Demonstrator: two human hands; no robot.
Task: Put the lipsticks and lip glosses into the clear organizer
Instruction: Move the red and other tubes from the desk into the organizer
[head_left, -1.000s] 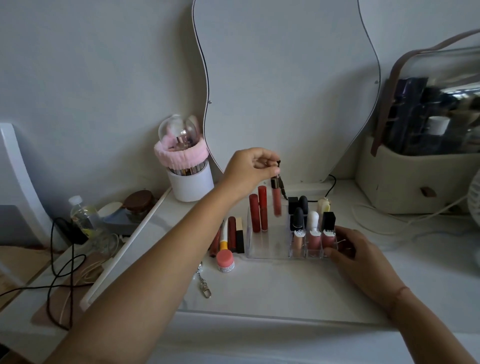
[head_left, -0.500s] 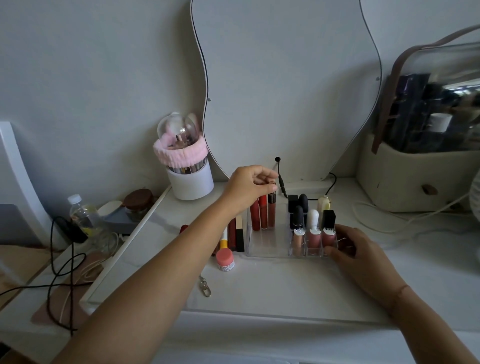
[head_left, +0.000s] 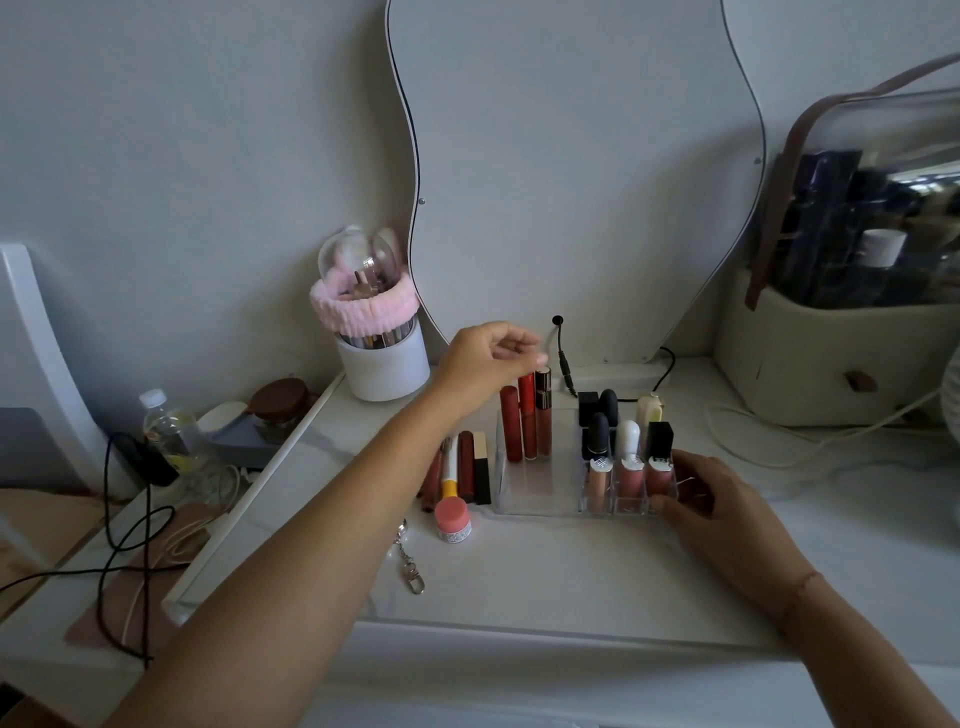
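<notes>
Head view: your left hand hangs just above the three tall lip glosses standing upright in the far left part of the clear organizer. Its grip is loosely parted, fingertips at the cap of the rightmost tube, but you cannot tell from here whether they touch it. Your right hand rests on the bench against the organizer's near right corner, its grip spread along the clear wall, not clamped around it. The organizer's right side holds small compartments with upright lipsticks behind and pink glosses in the near row. Left of the organizer, several tubes lie flat on the bench side by side, with a pink-lidded pot at their near end. Farther left and back stands a white brush holder with a pink band.
</notes>
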